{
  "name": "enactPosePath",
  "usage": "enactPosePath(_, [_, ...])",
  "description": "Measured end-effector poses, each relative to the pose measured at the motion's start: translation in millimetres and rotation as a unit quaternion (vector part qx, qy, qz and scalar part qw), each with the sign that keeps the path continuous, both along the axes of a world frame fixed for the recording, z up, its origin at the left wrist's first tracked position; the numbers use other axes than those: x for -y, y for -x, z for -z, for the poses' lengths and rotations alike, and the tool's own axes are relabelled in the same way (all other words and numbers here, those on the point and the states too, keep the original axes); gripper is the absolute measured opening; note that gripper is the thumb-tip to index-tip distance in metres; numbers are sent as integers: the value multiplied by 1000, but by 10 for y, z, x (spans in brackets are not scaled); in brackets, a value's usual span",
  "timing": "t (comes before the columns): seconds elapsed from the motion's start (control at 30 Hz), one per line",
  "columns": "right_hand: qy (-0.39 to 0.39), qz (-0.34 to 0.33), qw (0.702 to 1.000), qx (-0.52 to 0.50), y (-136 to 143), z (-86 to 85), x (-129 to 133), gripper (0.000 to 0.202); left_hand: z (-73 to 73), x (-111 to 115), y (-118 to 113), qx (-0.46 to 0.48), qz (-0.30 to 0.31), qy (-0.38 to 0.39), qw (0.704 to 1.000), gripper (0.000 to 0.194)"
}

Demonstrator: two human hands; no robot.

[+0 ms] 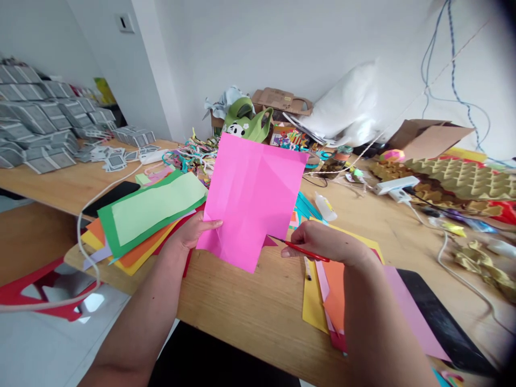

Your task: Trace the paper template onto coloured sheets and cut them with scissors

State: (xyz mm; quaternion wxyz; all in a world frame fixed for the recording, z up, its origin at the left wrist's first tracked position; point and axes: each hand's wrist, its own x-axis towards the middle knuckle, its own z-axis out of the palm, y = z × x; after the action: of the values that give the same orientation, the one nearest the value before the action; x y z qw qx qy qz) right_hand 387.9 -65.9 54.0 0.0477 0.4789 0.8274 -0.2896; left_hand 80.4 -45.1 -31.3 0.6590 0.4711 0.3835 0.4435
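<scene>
A large bright pink sheet [253, 199] is held up over the wooden table, with faint creases and a cut in its lower right edge. My left hand [195, 230] pinches its lower left side, thumb in front. My right hand [312, 242] is closed round red-handled scissors [304, 251], whose blades reach the cut. Beside the blades a small pointed flap of the sheet sticks out. Under my left forearm's side lies a stack of coloured sheets, with a pale green sheet [159, 207] on top.
Orange and yellow sheets [313, 301] and a black tray [443, 322] lie at the right. A glue bottle [325, 207], a power strip [397, 185] and egg trays [463, 174] stand farther back. A white cable crosses the left table edge.
</scene>
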Motion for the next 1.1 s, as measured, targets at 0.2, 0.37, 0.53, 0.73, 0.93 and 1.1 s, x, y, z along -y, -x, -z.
enactPosePath(0.2, [-23,14,999,20,-2,-14,15,58,-4,2,1,25,-13,33,999,41])
enactPosePath(0.37, [-38,1,999,32,9,-34,26,58,-1,2,0,30,-15,46,998,43])
enactPosePath(0.53, [-46,5,998,33,-110,-76,28,52,-54,0,-18,55,-56,66,995,48])
enactPosePath(0.73, [-115,173,942,-264,-112,8,-78,35,-121,-21,-17,99,-137,85,982,47])
enactPosePath(0.93, [-120,165,846,-492,319,215,-143,41,-129,-22,-12,115,-139,84,980,45])
enactPosePath(1.1, [-152,177,855,-463,532,270,-73,32,-125,-12,-13,98,-136,85,982,42])
